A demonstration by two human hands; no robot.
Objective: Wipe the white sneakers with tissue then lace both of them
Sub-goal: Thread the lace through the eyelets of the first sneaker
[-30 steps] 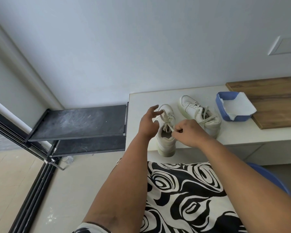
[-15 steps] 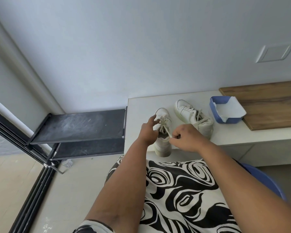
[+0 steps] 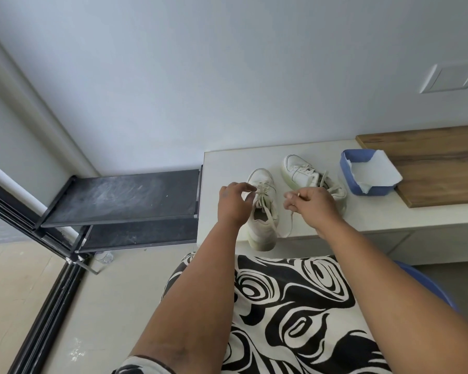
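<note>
Two white sneakers stand on a white bench (image 3: 376, 220). The near sneaker (image 3: 262, 222) has its heel over the bench's front edge and its toe toward the wall. My left hand (image 3: 234, 205) hovers at its left side, fingers curled at the lace crossings (image 3: 262, 193). My right hand (image 3: 312, 203) is to the sneaker's right, pinching one loose lace end (image 3: 291, 225) that hangs down in a loop. The second sneaker (image 3: 308, 176) lies behind my right hand, partly hidden, with its laces loose.
A blue tray (image 3: 347, 174) holding white tissue (image 3: 373, 174) sits right of the sneakers, against a wooden board (image 3: 430, 163). A black two-level shoe rack (image 3: 119, 198) stands left of the bench. My lap in black-and-white fabric (image 3: 295, 306) is below, on a blue seat (image 3: 427, 284).
My right hand has moved right, away from the near sneaker's tongue, drawing the lace end out. My left hand stays at the sneaker's left side.
</note>
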